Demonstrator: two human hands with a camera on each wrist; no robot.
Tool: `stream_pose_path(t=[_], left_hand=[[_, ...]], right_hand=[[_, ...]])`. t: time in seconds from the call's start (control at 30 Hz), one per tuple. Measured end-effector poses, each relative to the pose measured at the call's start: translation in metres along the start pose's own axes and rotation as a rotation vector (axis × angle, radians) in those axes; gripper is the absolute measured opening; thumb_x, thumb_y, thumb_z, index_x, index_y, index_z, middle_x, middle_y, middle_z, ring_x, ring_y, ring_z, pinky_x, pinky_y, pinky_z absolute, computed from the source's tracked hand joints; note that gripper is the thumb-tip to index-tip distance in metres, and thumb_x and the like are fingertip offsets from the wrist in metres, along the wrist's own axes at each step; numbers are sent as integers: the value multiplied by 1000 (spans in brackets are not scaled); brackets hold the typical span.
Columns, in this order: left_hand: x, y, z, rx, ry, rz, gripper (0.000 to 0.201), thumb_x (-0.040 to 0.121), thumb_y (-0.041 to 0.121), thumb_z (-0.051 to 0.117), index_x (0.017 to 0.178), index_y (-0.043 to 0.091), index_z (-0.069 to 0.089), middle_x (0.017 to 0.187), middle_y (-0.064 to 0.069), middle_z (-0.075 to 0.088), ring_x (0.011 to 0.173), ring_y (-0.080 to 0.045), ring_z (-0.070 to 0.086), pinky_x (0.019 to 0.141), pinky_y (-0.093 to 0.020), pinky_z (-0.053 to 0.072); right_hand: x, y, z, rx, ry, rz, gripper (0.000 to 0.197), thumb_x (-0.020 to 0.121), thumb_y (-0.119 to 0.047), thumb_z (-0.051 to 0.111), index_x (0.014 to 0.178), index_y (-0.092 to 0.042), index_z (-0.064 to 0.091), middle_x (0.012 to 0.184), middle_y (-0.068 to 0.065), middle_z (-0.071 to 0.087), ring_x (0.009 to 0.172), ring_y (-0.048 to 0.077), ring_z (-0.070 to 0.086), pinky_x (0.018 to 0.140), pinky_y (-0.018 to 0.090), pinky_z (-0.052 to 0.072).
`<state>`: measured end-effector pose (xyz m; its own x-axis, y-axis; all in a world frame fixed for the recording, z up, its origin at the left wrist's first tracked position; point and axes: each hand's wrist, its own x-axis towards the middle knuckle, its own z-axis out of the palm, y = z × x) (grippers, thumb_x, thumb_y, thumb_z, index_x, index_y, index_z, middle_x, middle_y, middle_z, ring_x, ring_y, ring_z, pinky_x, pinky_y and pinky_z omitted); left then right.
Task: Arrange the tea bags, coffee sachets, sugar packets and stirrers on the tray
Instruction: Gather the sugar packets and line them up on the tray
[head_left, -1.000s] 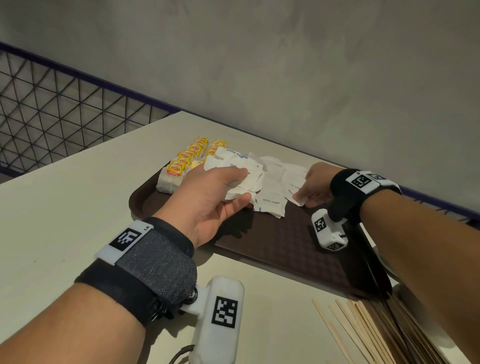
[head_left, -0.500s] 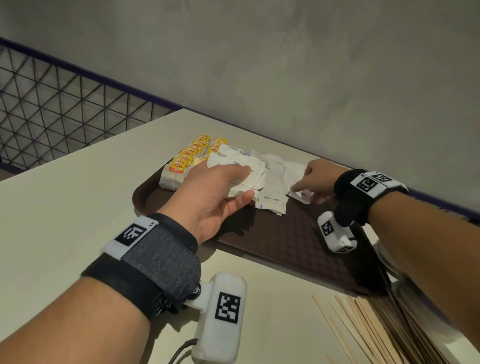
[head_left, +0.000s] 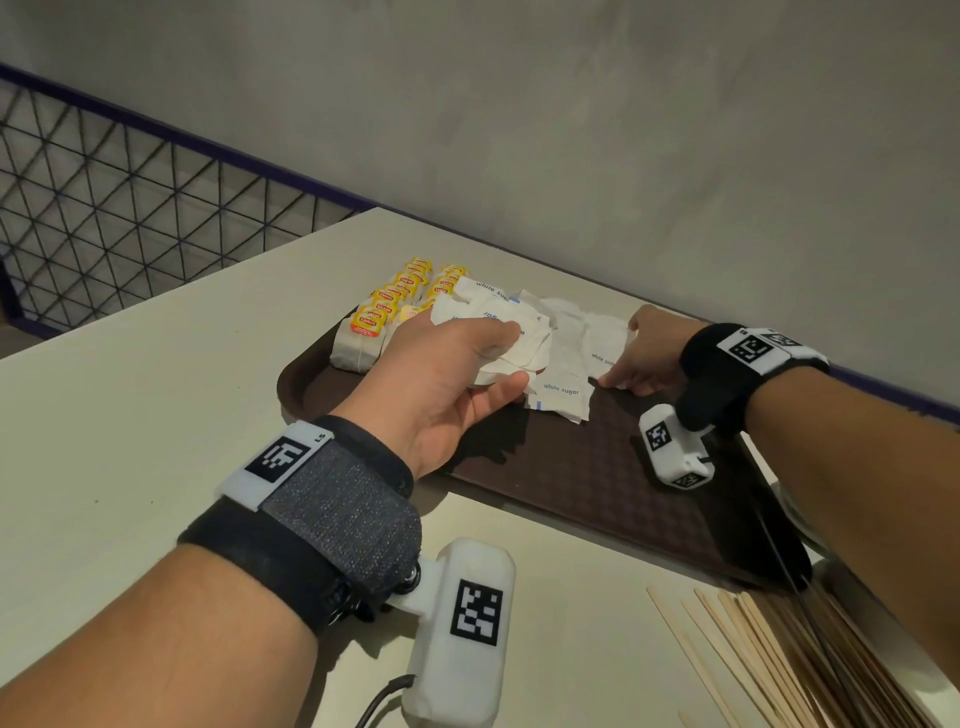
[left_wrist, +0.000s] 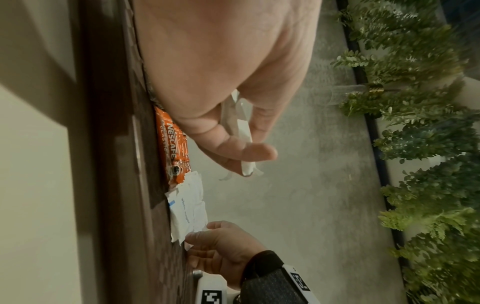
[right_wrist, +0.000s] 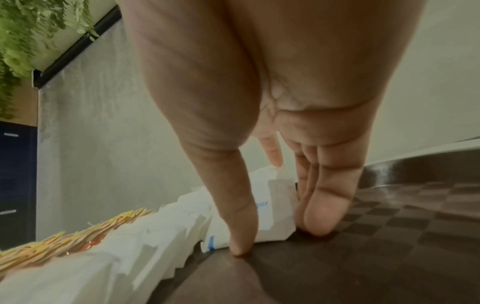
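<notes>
A brown tray (head_left: 597, 467) lies on the table. Tea bags (head_left: 384, 312) with yellow tags stand in rows at its far left end. White sugar packets (head_left: 561, 384) lie in a loose pile in the middle. My left hand (head_left: 511, 358) grips a bunch of sugar packets (head_left: 498, 317) just above the pile. Under that hand lies an orange coffee sachet (left_wrist: 172, 148), seen only in the left wrist view. My right hand (head_left: 623, 353) is at the pile's right end. Its thumb (right_wrist: 240, 248) and fingers (right_wrist: 319, 222) pinch one sugar packet (right_wrist: 275, 222) against the tray.
Wooden stirrers (head_left: 779, 660) lie fanned out on the table at the near right, off the tray. The tray's near half (head_left: 571, 499) is bare. A grey wall runs right behind the tray, and a wire mesh fence (head_left: 104, 208) stands beyond the table's left edge.
My right hand has shifted its fingers along the right end of the pile and now pinches one packet. My left hand keeps its bunch in much the same place.
</notes>
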<state>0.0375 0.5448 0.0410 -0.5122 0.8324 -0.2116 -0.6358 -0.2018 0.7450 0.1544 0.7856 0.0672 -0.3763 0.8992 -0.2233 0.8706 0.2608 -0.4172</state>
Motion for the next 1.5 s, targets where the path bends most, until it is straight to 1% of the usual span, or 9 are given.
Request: stream_pose_path(t=[0.2,0.4,0.53,0.7,0.83,0.93,1.27,1.37,1.5], left_hand=[[1,0,-1,7,9,13,30,91,-1,73,120,6,67,123,-15,72,104,-25,69,46,-21,53],[2,0,-2,23,-3,20,35,91,0,73,125,4,66,123,-15,72,103,-24,70,48,-21,54],[0,0,-1,49,-32,15,22,94,6,70,116,7,69,107,-9,70,87,-21,70,48,-22,54],[-5,1,2,7,-15,-16,13,95,5,58,105,8,66,124,-15,69,93,-28,70,52,-26,57],[-9,3,2,58,-35,10,17,95,0,57,105,9,67,115,-15,71,90,-23,68,50,-23,55],[-11,5,0,131,-59,47,27,93,-2,64,116,10,69,99,-7,76,74,-14,72,48,-20,52],[-14,3,1,258,-62,77,42,89,-2,73,127,13,67,110,-9,80,80,-16,77,47,-20,52],[-14,4,1,272,-53,78,45,89,-3,73,130,14,65,111,-8,79,83,-17,77,46,-20,50],[-14,8,-1,265,-31,80,41,90,-3,71,127,14,65,105,-8,80,76,-15,76,44,-20,50]], right_hand=[[0,2,-1,-99,4,-65,83,76,-6,88,142,-10,38,103,21,70,76,33,70,80,47,62],[-12,3,-6,-207,-9,-126,80,75,-13,86,141,-12,41,76,16,71,58,27,60,57,34,50],[-41,-6,-18,143,49,-149,72,85,-15,80,146,-13,40,99,22,68,73,29,61,65,37,50],[-105,-42,-12,1069,-220,-125,39,88,-27,75,122,-15,61,104,13,63,72,21,59,61,30,47],[-135,-58,24,1005,-128,-112,20,87,-33,74,103,-23,67,91,4,70,71,17,61,59,29,46],[-142,-53,47,1097,-110,-136,20,92,-20,70,112,-16,71,92,4,76,67,16,67,51,25,46],[-133,-22,49,1184,-165,-255,22,93,-7,70,114,0,66,99,16,76,66,20,64,54,27,48],[-128,-16,39,1103,-89,-259,3,95,-8,67,93,-6,70,87,14,69,63,20,58,52,28,45],[-112,-1,29,1201,53,-194,7,92,-4,68,98,-3,71,82,11,70,62,17,56,49,27,45]])
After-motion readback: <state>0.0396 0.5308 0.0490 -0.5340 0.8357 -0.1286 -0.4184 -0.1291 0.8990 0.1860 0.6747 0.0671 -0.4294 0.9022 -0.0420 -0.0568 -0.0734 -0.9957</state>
